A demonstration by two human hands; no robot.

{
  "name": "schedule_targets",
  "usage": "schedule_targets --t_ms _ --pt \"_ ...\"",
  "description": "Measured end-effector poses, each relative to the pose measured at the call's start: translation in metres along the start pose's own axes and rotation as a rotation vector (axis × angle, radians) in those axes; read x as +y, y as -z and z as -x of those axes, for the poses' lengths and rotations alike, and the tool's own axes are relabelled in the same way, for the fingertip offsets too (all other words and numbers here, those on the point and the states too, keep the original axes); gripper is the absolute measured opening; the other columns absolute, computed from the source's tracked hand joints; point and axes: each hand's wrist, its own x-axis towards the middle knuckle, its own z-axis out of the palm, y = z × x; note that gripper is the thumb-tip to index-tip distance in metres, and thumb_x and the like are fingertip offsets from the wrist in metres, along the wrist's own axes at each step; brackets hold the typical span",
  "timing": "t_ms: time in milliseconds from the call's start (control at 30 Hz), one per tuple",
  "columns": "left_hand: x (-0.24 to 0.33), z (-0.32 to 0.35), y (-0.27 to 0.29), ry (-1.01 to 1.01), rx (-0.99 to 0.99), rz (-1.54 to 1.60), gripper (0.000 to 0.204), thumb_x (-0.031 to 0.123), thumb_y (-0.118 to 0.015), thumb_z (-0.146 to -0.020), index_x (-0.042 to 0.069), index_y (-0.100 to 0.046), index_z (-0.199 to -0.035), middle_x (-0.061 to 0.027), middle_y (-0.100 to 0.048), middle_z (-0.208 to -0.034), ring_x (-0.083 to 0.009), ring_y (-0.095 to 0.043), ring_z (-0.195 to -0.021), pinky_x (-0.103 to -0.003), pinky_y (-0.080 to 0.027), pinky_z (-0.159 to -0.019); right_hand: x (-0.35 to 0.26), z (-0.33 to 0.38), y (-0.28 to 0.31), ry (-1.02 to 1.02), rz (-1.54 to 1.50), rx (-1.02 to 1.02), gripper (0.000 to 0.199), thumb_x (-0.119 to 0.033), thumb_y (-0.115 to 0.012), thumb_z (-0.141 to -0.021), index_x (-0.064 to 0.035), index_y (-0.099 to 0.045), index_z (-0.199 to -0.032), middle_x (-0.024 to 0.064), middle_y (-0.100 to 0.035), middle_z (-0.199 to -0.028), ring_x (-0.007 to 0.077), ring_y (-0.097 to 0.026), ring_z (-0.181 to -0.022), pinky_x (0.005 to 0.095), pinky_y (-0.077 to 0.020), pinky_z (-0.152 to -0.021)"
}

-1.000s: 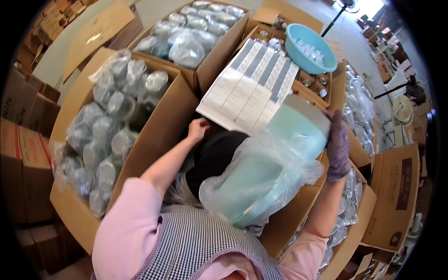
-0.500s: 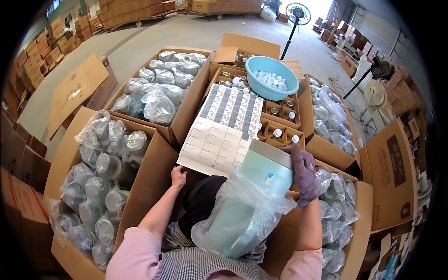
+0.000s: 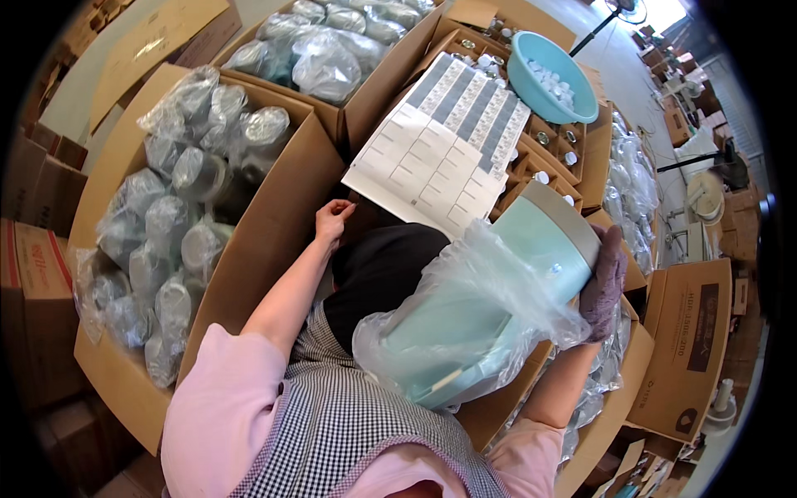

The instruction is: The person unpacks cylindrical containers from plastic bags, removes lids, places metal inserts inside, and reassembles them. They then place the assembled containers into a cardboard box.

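Note:
My gloved right hand (image 3: 604, 286) grips the grey-rimmed end of a pale teal cylindrical container (image 3: 531, 241). The container lies tilted across my lap, and a clear plastic bag (image 3: 490, 282) is bunched round its lower part. A small shiny spot shows on its side near the rim. My bare left hand (image 3: 334, 220) is beside the near left corner of a sheet of labels (image 3: 423, 158), thumb and fingers pinched together. Whatever is between those fingers, if anything, is too small to make out. The sheet has printed rows at its far half and blank white cells nearer me.
Open cartons stand around me; the left carton (image 3: 257, 241) holds several plastic-wrapped containers. A light blue basin (image 3: 519, 70) of white caps sits on a divided carton (image 3: 573, 170) beyond the sheet. A printed carton flap (image 3: 685, 349) sticks up at the right. A fan (image 3: 623, 10) stands farther back.
The view has tipped down and turned, so the cartons appear higher. The container leans more to the right, and its blue-and-white mark no longer shows clearly. My left hand stays pinched near the sheet's corner.

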Motion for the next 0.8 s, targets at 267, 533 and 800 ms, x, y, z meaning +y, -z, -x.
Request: schedule_targets --t_ms 267,533,800 --pt "0.007 -0.014 -0.006 -0.094 -0.052 0.015 0.007 -0.001 -0.071 -0.084 0.0 -0.072 -0.091 -0.0042 -0.072 -0.084 -0.0103 -0.065 -0.078 -0.025 -0.051 -0.074 -0.003 -0.006 -0.001 0.01 0.015 -0.089 0.07 -0.056 -0.035 -0.102 0.0046 -0.07 -0.106 0.01 -0.071 -0.091 0.0158 -0.063 -0.084 0.0293 -0.0479 -0.079" --pt "-0.036 -0.064 -0.001 -0.245 0.337 -0.447 0.057 0.017 -0.094 -0.063 0.006 -0.046 -0.091 -0.0037 -0.051 -0.081 -0.0166 -0.048 -0.073 -0.033 -0.049 -0.067 -0.023 0.003 -0.008 0.15 0.092 -0.033 0.047 -0.041 -0.052 -0.099 0.0008 -0.072 -0.1 0.0102 -0.07 -0.091 0.0168 -0.063 -0.085 0.0307 -0.0476 -0.081" --pt "0.128 0.004 -0.002 -0.138 -0.155 -1.623 0.038 0.024 -0.083 -0.077 -0.003 -0.068 -0.1 -0.0216 -0.068 -0.097 -0.0394 -0.066 -0.103 -0.05 -0.055 -0.084 -0.014 0.007 0.011 0.209 -0.032 -0.168 0.039 -0.033 -0.056 -0.096 0.002 -0.071 -0.103 0.0115 -0.07 -0.091 0.017 -0.063 -0.086 0.0312 -0.0492 -0.079"
